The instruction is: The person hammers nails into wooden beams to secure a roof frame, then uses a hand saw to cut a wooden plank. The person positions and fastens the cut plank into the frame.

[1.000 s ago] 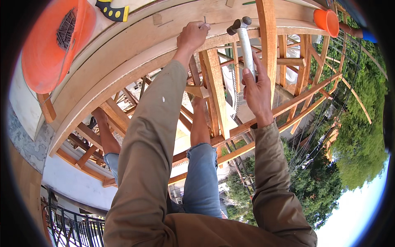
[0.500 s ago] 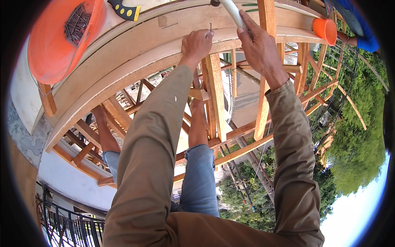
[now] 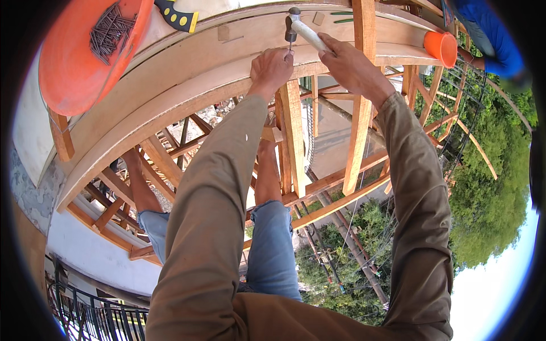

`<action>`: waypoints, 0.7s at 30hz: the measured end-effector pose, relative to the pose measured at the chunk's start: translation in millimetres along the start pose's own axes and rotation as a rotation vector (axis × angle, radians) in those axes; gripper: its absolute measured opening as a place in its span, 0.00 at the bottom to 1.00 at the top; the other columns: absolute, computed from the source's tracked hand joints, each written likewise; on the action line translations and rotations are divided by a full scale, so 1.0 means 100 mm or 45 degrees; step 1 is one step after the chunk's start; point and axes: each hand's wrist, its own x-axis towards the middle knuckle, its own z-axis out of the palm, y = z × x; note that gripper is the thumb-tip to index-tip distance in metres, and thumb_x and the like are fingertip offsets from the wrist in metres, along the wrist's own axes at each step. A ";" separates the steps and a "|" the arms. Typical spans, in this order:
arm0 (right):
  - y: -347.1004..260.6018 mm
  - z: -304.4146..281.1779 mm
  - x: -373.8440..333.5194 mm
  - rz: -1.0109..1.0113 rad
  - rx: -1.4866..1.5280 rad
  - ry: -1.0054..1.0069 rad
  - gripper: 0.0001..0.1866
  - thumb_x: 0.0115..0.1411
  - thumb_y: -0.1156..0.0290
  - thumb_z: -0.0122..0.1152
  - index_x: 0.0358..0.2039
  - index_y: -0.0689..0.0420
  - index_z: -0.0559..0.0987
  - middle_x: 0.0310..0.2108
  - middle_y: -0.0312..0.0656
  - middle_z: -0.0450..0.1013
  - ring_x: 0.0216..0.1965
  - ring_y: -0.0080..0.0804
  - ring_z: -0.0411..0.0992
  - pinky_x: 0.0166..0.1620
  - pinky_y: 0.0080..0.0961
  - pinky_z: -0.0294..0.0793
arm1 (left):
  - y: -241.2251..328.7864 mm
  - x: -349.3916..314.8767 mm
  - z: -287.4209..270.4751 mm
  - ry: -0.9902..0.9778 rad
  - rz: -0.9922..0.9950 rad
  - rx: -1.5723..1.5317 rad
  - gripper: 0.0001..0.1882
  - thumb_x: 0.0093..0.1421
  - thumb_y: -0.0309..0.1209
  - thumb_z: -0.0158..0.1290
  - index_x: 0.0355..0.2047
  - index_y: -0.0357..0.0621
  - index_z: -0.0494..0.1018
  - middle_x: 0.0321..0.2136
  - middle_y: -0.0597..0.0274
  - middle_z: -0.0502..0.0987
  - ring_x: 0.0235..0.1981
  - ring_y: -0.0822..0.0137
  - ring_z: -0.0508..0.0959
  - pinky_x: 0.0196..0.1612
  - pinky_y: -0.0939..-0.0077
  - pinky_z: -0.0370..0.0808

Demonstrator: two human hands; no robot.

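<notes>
My right hand [image 3: 355, 65] is wrapped round the pale handle of a hammer [image 3: 307, 35]. The hammer's dark head meets the top of a nail [image 3: 291, 48], which stands upright at the wooden beam. My left hand [image 3: 272, 69] pinches that nail low down, its fingers closed against the beam [image 3: 219, 85]. Where the nail's point lies is hidden by the fingers. Both my sleeved arms reach forward over the open timber frame.
An orange basin [image 3: 68, 62] holding several nails [image 3: 111, 34] sits at far left, beside a black-and-yellow handle [image 3: 177, 16]. A small orange bucket [image 3: 441, 49] stands at right, near another person's blue sleeve [image 3: 493, 34]. Upright studs [image 3: 359, 136] rise near my right arm; gaps between timbers show the ground far below.
The hammer has come down onto the nail from above the beam's far side. My left hand stays pinched on the nail. The view has shifted slightly.
</notes>
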 end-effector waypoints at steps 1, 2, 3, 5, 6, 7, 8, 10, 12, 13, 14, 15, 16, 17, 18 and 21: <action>0.01 -0.04 0.01 -0.030 0.005 0.045 0.27 0.71 0.59 0.47 0.68 0.55 0.67 0.41 0.58 0.79 0.40 0.58 0.78 0.47 0.45 0.76 | 0.01 0.01 0.00 -0.004 0.004 -0.011 0.18 0.67 0.46 0.49 0.37 0.51 0.83 0.32 0.47 0.82 0.39 0.44 0.80 0.45 0.50 0.74; -0.01 -0.09 0.01 -0.060 0.010 0.090 0.27 0.71 0.59 0.47 0.68 0.55 0.66 0.41 0.59 0.79 0.40 0.58 0.78 0.47 0.45 0.76 | 0.02 0.02 0.01 -0.009 0.009 -0.023 0.18 0.67 0.46 0.49 0.37 0.51 0.83 0.32 0.48 0.82 0.39 0.44 0.81 0.44 0.50 0.74; -0.09 -0.14 0.04 -0.099 0.020 0.125 0.27 0.71 0.59 0.46 0.68 0.55 0.66 0.41 0.59 0.78 0.40 0.58 0.78 0.46 0.46 0.75 | -0.02 0.03 0.02 -0.012 0.001 -0.027 0.18 0.67 0.46 0.49 0.37 0.50 0.83 0.32 0.48 0.82 0.39 0.45 0.81 0.44 0.50 0.74; -0.25 -0.19 -0.02 -0.063 0.116 0.250 0.28 0.72 0.59 0.46 0.69 0.54 0.65 0.36 0.54 0.76 0.35 0.48 0.75 0.42 0.42 0.74 | -0.04 0.02 0.00 0.017 -0.017 -0.033 0.18 0.66 0.46 0.49 0.37 0.50 0.83 0.32 0.48 0.82 0.40 0.45 0.81 0.44 0.50 0.74; -0.25 -0.20 -0.02 -0.074 0.175 0.325 0.28 0.73 0.58 0.46 0.70 0.53 0.63 0.32 0.49 0.74 0.31 0.40 0.73 0.39 0.37 0.74 | -0.03 0.04 -0.02 0.031 -0.009 -0.033 0.18 0.66 0.46 0.50 0.37 0.50 0.83 0.32 0.48 0.82 0.40 0.45 0.81 0.44 0.50 0.74; -0.26 -0.20 -0.02 -0.086 0.234 0.401 0.29 0.73 0.57 0.47 0.72 0.52 0.62 0.28 0.43 0.72 0.27 0.31 0.71 0.36 0.33 0.73 | -0.05 0.04 0.00 0.037 0.006 -0.033 0.17 0.66 0.46 0.50 0.37 0.51 0.83 0.32 0.48 0.82 0.40 0.45 0.81 0.44 0.50 0.75; -0.17 -0.07 -0.02 -0.097 0.162 0.396 0.29 0.73 0.58 0.47 0.72 0.52 0.62 0.27 0.41 0.71 0.27 0.29 0.71 0.35 0.32 0.73 | -0.09 0.03 0.04 0.044 0.021 -0.034 0.17 0.66 0.46 0.50 0.38 0.51 0.83 0.32 0.48 0.82 0.40 0.44 0.81 0.44 0.50 0.75; -0.07 -0.14 0.02 -0.013 0.101 0.052 0.28 0.71 0.57 0.48 0.68 0.54 0.67 0.33 0.53 0.76 0.33 0.48 0.76 0.41 0.42 0.74 | -0.03 0.01 0.05 0.023 0.028 -0.023 0.17 0.67 0.46 0.49 0.38 0.51 0.83 0.33 0.47 0.82 0.39 0.43 0.81 0.44 0.50 0.75; -0.05 -0.18 0.02 0.033 0.069 -0.050 0.27 0.70 0.57 0.48 0.66 0.55 0.69 0.36 0.59 0.79 0.36 0.56 0.78 0.44 0.46 0.75 | -0.02 0.00 0.00 -0.020 -0.006 0.016 0.18 0.67 0.46 0.49 0.38 0.50 0.83 0.35 0.46 0.82 0.39 0.42 0.81 0.43 0.50 0.75; -0.08 -0.18 -0.02 0.036 0.067 0.020 0.28 0.70 0.57 0.48 0.67 0.55 0.68 0.36 0.59 0.79 0.36 0.55 0.78 0.43 0.46 0.75 | 0.00 0.01 -0.03 -0.008 -0.004 -0.002 0.18 0.67 0.45 0.50 0.38 0.48 0.83 0.35 0.46 0.82 0.40 0.42 0.80 0.44 0.50 0.74; -0.12 -0.19 -0.07 0.038 0.066 0.090 0.28 0.70 0.57 0.48 0.67 0.55 0.68 0.36 0.58 0.79 0.35 0.54 0.78 0.43 0.45 0.75 | 0.02 0.02 -0.05 0.004 -0.003 -0.020 0.18 0.67 0.45 0.50 0.38 0.46 0.82 0.36 0.46 0.81 0.41 0.42 0.80 0.44 0.50 0.74; -0.17 -0.19 -0.13 0.044 0.071 0.159 0.28 0.70 0.57 0.48 0.67 0.54 0.68 0.36 0.58 0.79 0.34 0.53 0.78 0.43 0.45 0.75 | 0.01 -0.01 -0.09 0.011 -0.001 -0.033 0.18 0.67 0.45 0.51 0.38 0.45 0.82 0.37 0.46 0.81 0.42 0.42 0.80 0.45 0.50 0.74; -0.20 -0.23 -0.20 0.044 0.129 0.184 0.28 0.71 0.57 0.48 0.68 0.53 0.67 0.34 0.56 0.78 0.32 0.49 0.78 0.42 0.42 0.75 | -0.03 -0.07 -0.08 0.218 0.156 -0.052 0.16 0.66 0.42 0.53 0.37 0.43 0.81 0.36 0.49 0.81 0.43 0.44 0.79 0.46 0.52 0.74; -0.19 -0.22 -0.21 0.022 0.166 0.204 0.28 0.71 0.57 0.49 0.68 0.53 0.67 0.33 0.55 0.78 0.32 0.47 0.78 0.41 0.41 0.75 | -0.10 -0.19 -0.06 0.425 0.312 -0.069 0.14 0.66 0.40 0.54 0.36 0.41 0.80 0.35 0.52 0.81 0.43 0.45 0.78 0.46 0.53 0.73; -0.11 -0.20 -0.23 0.014 0.208 0.237 0.28 0.71 0.57 0.49 0.68 0.53 0.67 0.32 0.55 0.78 0.32 0.46 0.78 0.41 0.41 0.75 | -0.12 -0.30 0.00 0.620 0.486 -0.090 0.13 0.65 0.38 0.56 0.35 0.40 0.79 0.33 0.55 0.81 0.44 0.47 0.78 0.47 0.54 0.73; -0.02 -0.08 -0.33 0.048 0.291 0.318 0.28 0.71 0.57 0.49 0.69 0.53 0.67 0.32 0.54 0.77 0.31 0.43 0.78 0.40 0.39 0.75 | -0.12 -0.93 0.11 0.173 0.101 -0.259 0.26 0.59 0.41 0.64 0.48 0.32 0.73 0.41 0.47 0.80 0.52 0.45 0.74 0.56 0.54 0.70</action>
